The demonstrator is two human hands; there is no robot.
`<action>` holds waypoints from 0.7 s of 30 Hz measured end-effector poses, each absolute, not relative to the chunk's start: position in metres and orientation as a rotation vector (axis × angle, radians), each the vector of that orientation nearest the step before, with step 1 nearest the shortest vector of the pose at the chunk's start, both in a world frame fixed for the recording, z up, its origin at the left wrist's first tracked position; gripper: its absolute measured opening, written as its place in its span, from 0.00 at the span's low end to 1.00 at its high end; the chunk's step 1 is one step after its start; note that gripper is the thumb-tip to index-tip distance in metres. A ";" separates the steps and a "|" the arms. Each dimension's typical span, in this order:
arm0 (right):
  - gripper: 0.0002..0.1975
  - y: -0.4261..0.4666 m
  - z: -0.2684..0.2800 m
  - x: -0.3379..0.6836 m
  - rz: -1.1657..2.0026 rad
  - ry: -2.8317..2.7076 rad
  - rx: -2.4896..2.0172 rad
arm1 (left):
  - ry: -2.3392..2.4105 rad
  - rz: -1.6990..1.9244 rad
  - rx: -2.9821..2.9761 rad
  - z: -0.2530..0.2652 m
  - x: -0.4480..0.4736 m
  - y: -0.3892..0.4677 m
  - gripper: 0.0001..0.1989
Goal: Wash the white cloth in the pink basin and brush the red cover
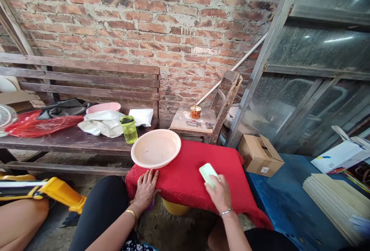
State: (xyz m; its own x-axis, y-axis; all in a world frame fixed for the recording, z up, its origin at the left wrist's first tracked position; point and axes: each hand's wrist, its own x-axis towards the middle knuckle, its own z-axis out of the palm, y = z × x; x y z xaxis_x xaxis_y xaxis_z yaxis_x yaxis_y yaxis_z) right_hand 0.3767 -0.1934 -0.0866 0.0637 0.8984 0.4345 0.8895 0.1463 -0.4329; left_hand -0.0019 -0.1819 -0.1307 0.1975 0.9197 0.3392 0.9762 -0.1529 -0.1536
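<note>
My left hand (146,188) lies on the near left edge of a red cloth (199,154) that covers a low table. Its fingers are stretched out, with the tips close to the rim of a pale pink basin (156,163). From this angle I cannot tell whether they touch it. My right hand (220,194) grips a flat, pale green rounded block (208,172) over the right part of the cloth. What kind of thing the block is does not show. The basin looks shallow, with a few small specks inside.
On the wooden bench (72,141) are a green bottle (128,129), white cloth bags, a pink bowl and a red plastic bag. A chair (187,122) behind holds a tin with sticks and padlocks. To the right, a cardboard box (260,154) and stacked sheets (332,201) rest on a blue surface.
</note>
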 end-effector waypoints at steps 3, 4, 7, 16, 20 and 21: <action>0.14 -0.196 -0.095 0.359 -0.043 -1.907 -1.695 | -1.775 -0.238 -2.132 -0.132 -0.003 -0.181 0.30; 0.15 -0.197 -0.096 0.364 -0.058 -1.893 -1.745 | -1.772 -0.238 -2.131 -0.132 -0.003 -0.181 0.30; 0.18 -0.202 -0.092 0.402 -0.094 -1.789 -2.012 | -1.765 -0.240 -2.133 -0.131 -0.002 -0.182 0.30; 0.33 -0.229 -0.086 0.519 0.017 -0.875 -2.640 | -1.806 -0.243 -2.149 -0.127 0.003 -0.183 0.31; 0.34 -0.222 -0.089 0.506 -0.047 -0.987 -2.429 | -1.803 -0.262 -2.158 -0.129 0.002 -0.183 0.31; 0.32 -0.220 -0.090 0.495 -0.085 -1.112 -2.307 | -1.799 -0.269 -2.159 -0.130 0.001 -0.182 0.31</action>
